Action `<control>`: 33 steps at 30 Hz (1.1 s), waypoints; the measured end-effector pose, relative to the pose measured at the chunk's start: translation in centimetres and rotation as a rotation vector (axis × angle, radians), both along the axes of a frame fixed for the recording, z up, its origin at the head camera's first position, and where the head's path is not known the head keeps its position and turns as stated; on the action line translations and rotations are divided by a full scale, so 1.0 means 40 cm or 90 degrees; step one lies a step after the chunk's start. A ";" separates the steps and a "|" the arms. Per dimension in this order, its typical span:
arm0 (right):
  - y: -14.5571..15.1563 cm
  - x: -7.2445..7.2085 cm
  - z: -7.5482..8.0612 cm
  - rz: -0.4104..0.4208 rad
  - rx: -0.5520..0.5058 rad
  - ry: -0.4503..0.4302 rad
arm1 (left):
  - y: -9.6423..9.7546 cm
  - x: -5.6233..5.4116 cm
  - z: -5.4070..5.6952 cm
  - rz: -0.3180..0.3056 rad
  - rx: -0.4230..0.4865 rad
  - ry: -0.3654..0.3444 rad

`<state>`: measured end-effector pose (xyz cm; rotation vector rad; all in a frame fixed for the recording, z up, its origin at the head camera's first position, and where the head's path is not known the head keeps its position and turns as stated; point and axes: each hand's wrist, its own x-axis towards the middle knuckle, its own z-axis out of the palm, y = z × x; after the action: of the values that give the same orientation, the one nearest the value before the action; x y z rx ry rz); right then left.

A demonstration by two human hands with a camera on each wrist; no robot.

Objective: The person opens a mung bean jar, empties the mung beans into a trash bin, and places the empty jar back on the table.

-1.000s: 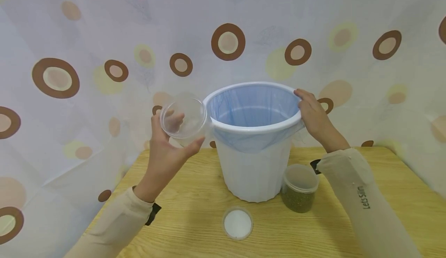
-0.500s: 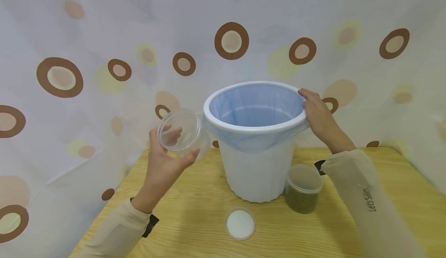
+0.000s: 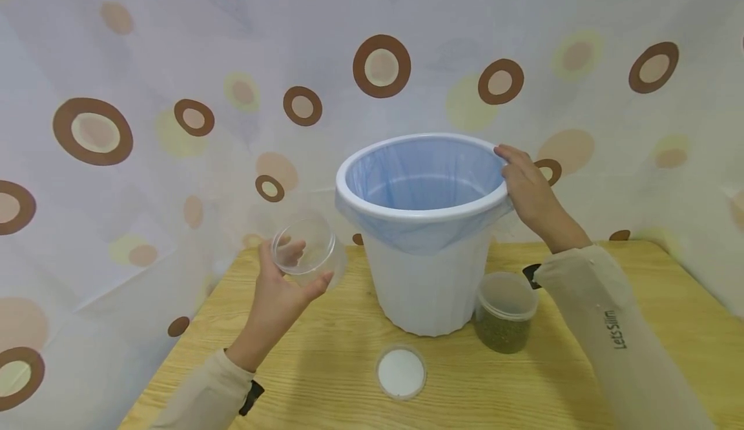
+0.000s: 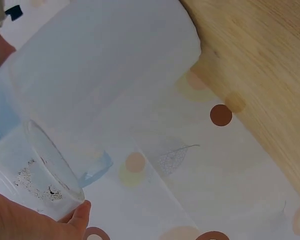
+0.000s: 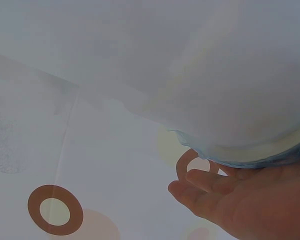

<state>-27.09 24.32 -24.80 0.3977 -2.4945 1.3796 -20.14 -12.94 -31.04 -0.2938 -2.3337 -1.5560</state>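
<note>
My left hand [image 3: 285, 301] grips a clear plastic tub [image 3: 320, 281] around its side, thumb to the right and fingers behind the wall. The tub is tilted, its round mouth facing me. Small dark specks cling to the tub [image 4: 37, 185] in the left wrist view. At the right side of the white trash bin [image 3: 430, 281], my right hand [image 3: 537, 201] rests against the rim, fingers mostly straight. Beyond the bin's edge, fingers of the right hand [image 5: 215, 195] stretch out in the right wrist view. A bluish bag [image 3: 401, 181] lines the bin and folds over its rim.
A tub with dark green-brown bits [image 3: 506, 333] stands against the bin's right base. In front sits a small round container with white contents [image 3: 401, 373]. All stand on a wooden table [image 3: 325, 378], backed by a spotted curtain [image 3: 232, 30].
My left hand has lowered the clear tub from beside the bin's rim to a spot lower on the left. The right hand stays at the bin's rim.
</note>
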 end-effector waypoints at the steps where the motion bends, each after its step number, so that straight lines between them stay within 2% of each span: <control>1: -0.001 -0.001 0.000 0.000 0.001 0.000 | 0.001 0.000 -0.005 -0.003 -0.002 -0.008; 9: 0.000 -0.007 0.000 -0.007 0.006 0.010 | 0.008 -0.018 -0.052 -0.015 -0.040 -0.059; 13: 0.007 -0.008 -0.001 -0.018 0.015 0.017 | 0.016 -0.036 -0.079 -0.023 -0.052 -0.077; 19: 0.014 -0.009 -0.001 -0.012 0.018 0.030 | 0.026 -0.069 -0.117 -0.016 -0.070 -0.099; 26: 0.009 -0.011 -0.002 -0.003 0.008 0.038 | 0.026 -0.092 -0.155 0.002 -0.067 -0.131; 33: 0.001 -0.012 -0.004 -0.002 0.004 0.029 | 0.019 -0.099 -0.189 0.004 -0.052 -0.159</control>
<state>-27.55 24.38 -24.98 0.4210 -2.4630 1.3467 -24.11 -12.17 -38.62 -0.1160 -2.5890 -1.5761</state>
